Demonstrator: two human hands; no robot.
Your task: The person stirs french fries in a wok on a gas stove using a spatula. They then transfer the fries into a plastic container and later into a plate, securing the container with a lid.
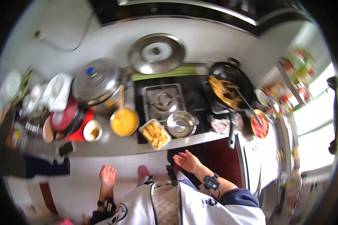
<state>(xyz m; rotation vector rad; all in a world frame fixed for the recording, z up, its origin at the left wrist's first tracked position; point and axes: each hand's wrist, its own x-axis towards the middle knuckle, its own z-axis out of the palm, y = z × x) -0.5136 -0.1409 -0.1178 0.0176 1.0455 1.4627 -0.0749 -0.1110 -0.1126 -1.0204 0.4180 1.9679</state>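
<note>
My left hand (pixel 107 175) hangs in front of the counter with its fingers curled in and nothing seen in it. Palm up and fingers apart, my right hand (pixel 187 161) is bare, just below the counter edge. Nearest to it on the counter are a white tray of golden food strips (pixel 155 133) and a small steel pot (pixel 181 124). A bowl of beaten egg (pixel 124 122) has wooden chopsticks (pixel 121 97) standing in it. Over the right burner, a black wok (pixel 243 73) holds yellow-brown strips (pixel 224 91) and a long-handled utensil (pixel 246 105).
A bare gas burner (pixel 164 99) lies mid-hob, with a large lid (pixel 157 53) leaning behind. The wok's handle (pixel 231 140) juts past the counter edge. A bowl of red food pieces (pixel 259 125) stands right; a big lidded pot (pixel 97 81) and a small white bowl (pixel 92 130) stand left.
</note>
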